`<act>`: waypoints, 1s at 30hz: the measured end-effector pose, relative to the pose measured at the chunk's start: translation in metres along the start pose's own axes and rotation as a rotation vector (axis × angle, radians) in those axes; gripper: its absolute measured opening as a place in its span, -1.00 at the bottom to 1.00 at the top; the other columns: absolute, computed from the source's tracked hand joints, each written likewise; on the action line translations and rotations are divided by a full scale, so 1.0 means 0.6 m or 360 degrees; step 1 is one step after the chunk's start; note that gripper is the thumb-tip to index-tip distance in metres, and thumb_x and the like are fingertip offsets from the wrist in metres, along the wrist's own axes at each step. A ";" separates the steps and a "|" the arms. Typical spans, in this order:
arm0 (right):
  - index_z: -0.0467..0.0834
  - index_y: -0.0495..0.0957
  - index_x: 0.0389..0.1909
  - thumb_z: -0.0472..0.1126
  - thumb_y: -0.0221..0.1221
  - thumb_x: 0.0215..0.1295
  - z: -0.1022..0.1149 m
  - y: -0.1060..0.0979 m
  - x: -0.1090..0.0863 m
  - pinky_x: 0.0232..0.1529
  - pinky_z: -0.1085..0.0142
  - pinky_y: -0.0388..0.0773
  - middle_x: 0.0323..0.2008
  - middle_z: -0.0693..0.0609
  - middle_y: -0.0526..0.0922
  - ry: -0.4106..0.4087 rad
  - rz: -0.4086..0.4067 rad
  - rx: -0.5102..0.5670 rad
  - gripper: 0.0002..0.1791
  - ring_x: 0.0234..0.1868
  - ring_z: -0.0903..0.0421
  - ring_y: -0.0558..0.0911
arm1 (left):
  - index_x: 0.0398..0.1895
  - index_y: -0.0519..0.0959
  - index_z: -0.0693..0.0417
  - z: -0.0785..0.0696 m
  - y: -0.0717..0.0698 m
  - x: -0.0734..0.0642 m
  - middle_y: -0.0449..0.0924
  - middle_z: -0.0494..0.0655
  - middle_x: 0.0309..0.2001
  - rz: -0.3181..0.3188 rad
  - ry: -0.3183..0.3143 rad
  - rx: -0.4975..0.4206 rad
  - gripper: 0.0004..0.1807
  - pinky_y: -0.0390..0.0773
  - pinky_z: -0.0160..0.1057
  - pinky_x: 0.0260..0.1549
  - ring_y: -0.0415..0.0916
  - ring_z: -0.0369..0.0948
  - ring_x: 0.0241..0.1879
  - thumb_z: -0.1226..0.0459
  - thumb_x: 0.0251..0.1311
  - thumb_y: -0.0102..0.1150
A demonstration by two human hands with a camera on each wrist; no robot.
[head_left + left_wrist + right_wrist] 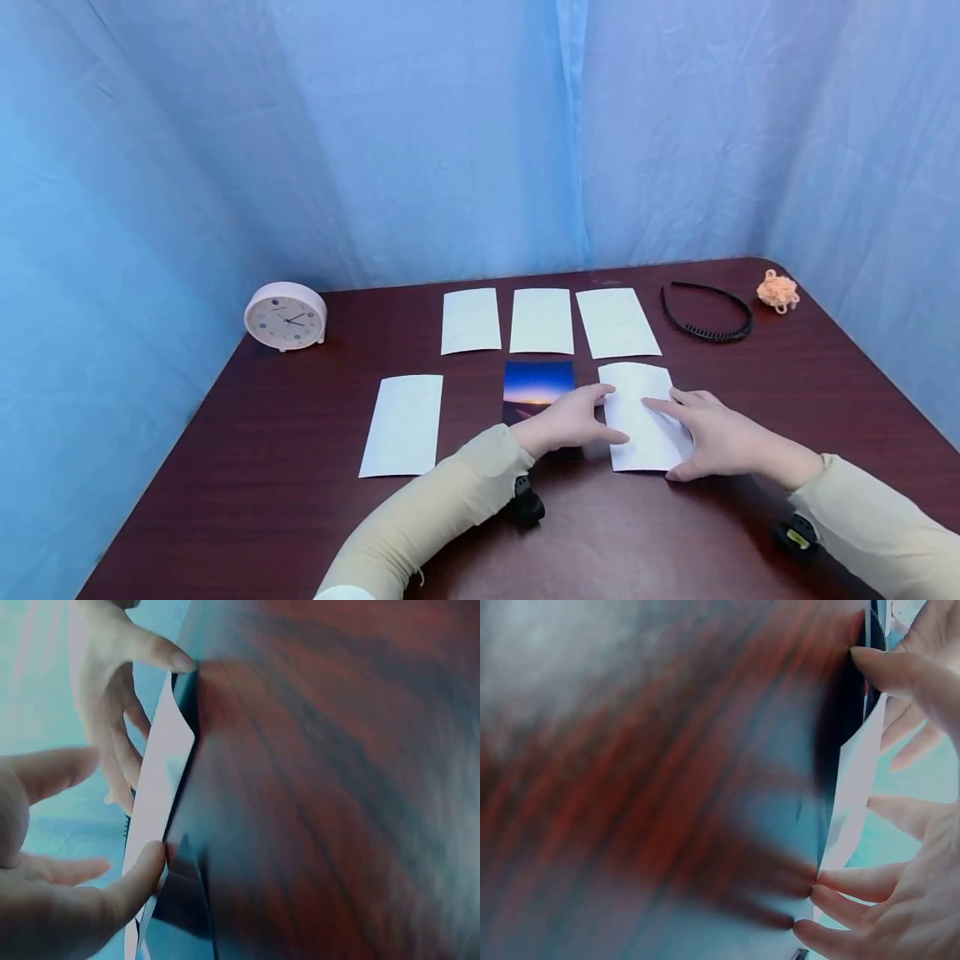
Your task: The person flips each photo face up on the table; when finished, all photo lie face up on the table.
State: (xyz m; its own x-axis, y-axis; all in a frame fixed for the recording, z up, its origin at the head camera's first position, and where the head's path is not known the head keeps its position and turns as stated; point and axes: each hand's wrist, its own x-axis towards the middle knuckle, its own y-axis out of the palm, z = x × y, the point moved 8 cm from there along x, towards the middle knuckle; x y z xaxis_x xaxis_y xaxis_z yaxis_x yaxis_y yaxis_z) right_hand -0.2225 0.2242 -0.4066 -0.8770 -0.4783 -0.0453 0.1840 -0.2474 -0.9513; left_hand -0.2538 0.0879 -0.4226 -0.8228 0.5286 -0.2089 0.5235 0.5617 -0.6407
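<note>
A white card [637,433] lies on the table at the right of the near row, slightly bowed. My left hand [573,417] touches its left edge with the thumb and a finger spread apart. At the right edge rests my right hand [723,437], fingers spread, one finger over the card's face and the thumb by the near corner. Under the left wrist a sunset photo [534,387] is partly hidden. In the left wrist view the card [159,765] appears nearly edge-on, its near edge a little off the table. The right wrist view shows the right fingertips [821,879] touching down beside the card.
Behind stand three white cards [542,321] in a row; another white card [403,425] lies left. At the back are a round white clock [287,318], a black toothed headband [720,336] and a peach yarn ball [778,292]. Blue curtains [450,150] surround the dark table [262,500].
</note>
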 end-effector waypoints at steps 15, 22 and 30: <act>-0.17 0.66 -0.09 -0.15 0.33 -0.01 -0.003 -0.028 0.003 -0.51 0.49 0.26 -0.33 0.06 0.70 -0.0188 -0.0059 0.0177 -0.60 -0.53 0.39 0.31 | 0.27 0.43 -0.06 -0.032 0.026 -0.011 0.50 -0.22 0.16 0.0316 0.0422 0.0656 -0.40 0.37 -0.53 -0.03 0.42 -0.38 0.00 -0.01 0.17 0.21; -0.23 0.60 -0.05 -0.07 0.28 0.19 -0.026 -0.043 0.002 -0.38 0.42 0.51 -0.36 0.13 0.73 -0.0052 -0.0104 0.0527 -0.61 -0.37 0.40 0.61 | 0.10 0.59 -0.08 -0.022 0.006 -0.008 0.63 -0.28 -0.05 0.0280 0.0372 0.0215 -0.66 0.42 -0.55 -0.22 0.44 -0.48 -0.26 0.09 0.35 0.02; -0.16 0.67 -0.21 -0.14 0.34 0.11 -0.042 -0.065 -0.003 -0.39 0.46 0.50 -0.41 0.15 0.71 0.0031 -0.0421 0.0545 -0.75 -0.38 0.45 0.58 | -0.14 0.67 0.08 -0.022 -0.022 -0.003 0.61 -0.09 -0.45 0.0056 0.0385 0.0049 -0.74 0.42 -0.52 -0.41 0.49 -0.35 -0.48 0.20 0.38 -0.01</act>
State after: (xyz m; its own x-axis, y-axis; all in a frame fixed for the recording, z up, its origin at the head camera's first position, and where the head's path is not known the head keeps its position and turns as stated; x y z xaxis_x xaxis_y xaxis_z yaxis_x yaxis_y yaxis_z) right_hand -0.2391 0.2560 -0.3774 -0.9215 -0.3455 0.1774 0.0857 -0.6263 -0.7749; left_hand -0.2564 0.0882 -0.4041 -0.7252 0.6866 -0.0507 0.5409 0.5227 -0.6590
